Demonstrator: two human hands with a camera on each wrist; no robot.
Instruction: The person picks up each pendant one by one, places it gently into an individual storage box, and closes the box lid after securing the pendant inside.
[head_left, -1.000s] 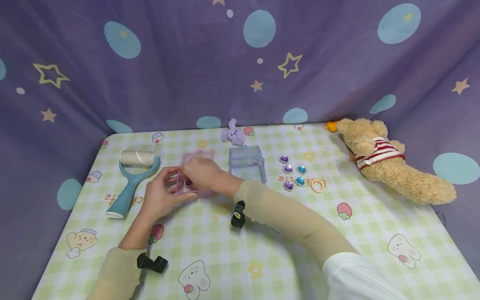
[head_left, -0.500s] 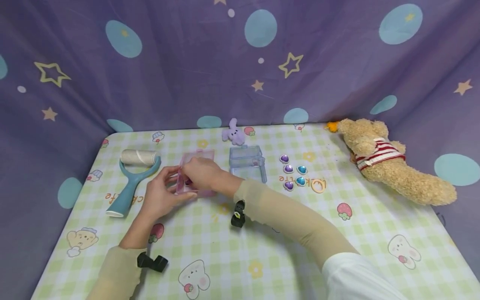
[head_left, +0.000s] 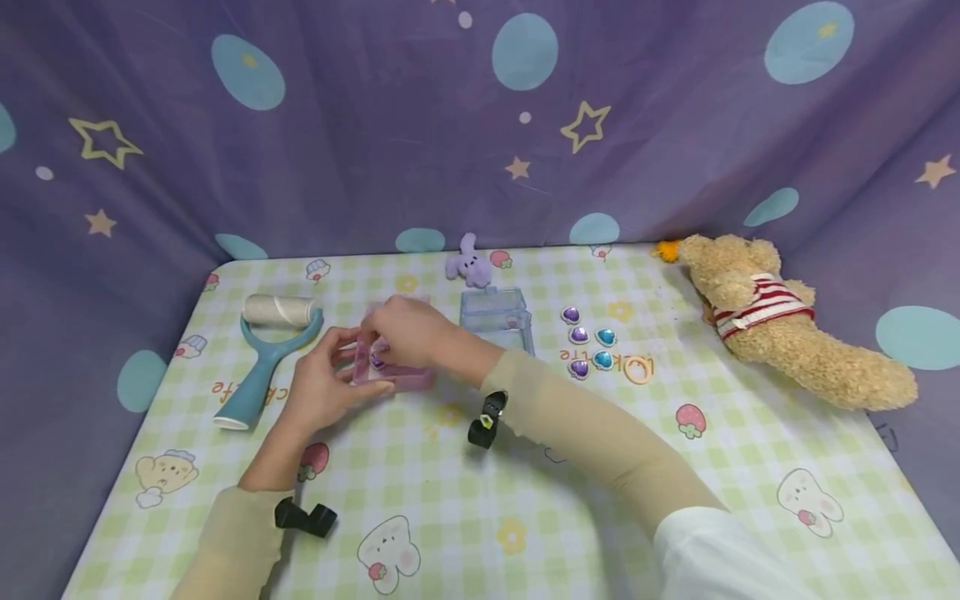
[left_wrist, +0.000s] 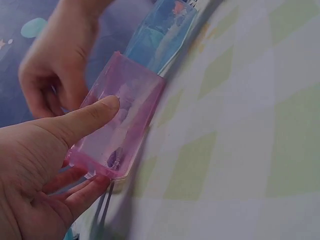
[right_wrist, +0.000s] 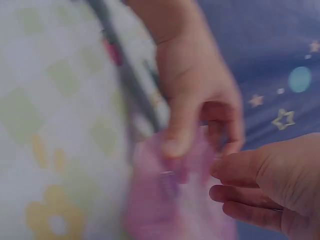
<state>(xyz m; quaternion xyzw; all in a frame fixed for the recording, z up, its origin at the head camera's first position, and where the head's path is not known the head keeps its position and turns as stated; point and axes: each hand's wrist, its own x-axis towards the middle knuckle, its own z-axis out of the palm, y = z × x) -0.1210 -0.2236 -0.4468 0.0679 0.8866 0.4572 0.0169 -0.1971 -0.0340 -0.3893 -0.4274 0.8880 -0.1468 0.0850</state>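
Pink, see-through and thin-walled, the small rectangular plastic box (head_left: 390, 367) looks light, stiff and a bit slippery; its short end walls seem the safest hold. It sits on the checked tablecloth (head_left: 570, 508), long axis running away from the person. The left hand (head_left: 326, 392) grips its near-left end, thumb along the wall. The right hand (head_left: 405, 329) hovers over it with fingers bent; what they pinch, I cannot tell.

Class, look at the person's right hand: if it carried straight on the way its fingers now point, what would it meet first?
Most likely the pink box, which lies right under the right hand; the left hand holds its near side. Depth is unclear.
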